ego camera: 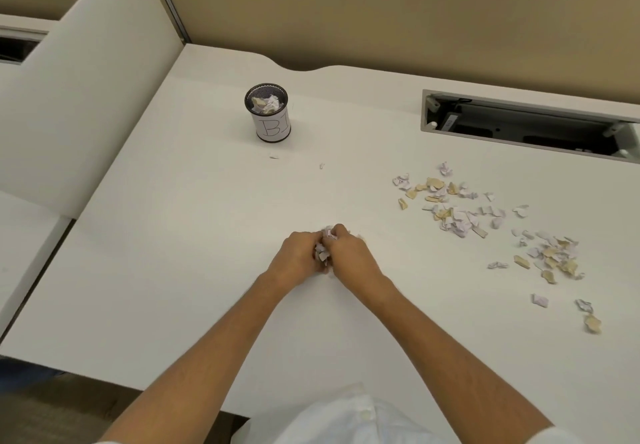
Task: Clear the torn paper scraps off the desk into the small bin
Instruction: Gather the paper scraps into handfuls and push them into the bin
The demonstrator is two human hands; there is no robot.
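Broadly, the white desk [173, 270] fills the view, with an open cable hatch [526, 128] at two o'clock. Loose scraps [457, 216] are strewn at three o'clock. The mesh bin [269, 112], partly filled, stands at eleven o'clock, nothing blocking it. Left hand [298, 256] and right hand [348, 253] press together, seemingly cupping a paper wad [322, 252].

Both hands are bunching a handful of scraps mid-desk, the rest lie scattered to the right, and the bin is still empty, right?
Not quite: the bin is not empty. The head view shows paper scraps already inside it. The rest holds: the left hand and right hand are bunching a handful of scraps mid-desk, and the remaining scraps lie scattered to the right.
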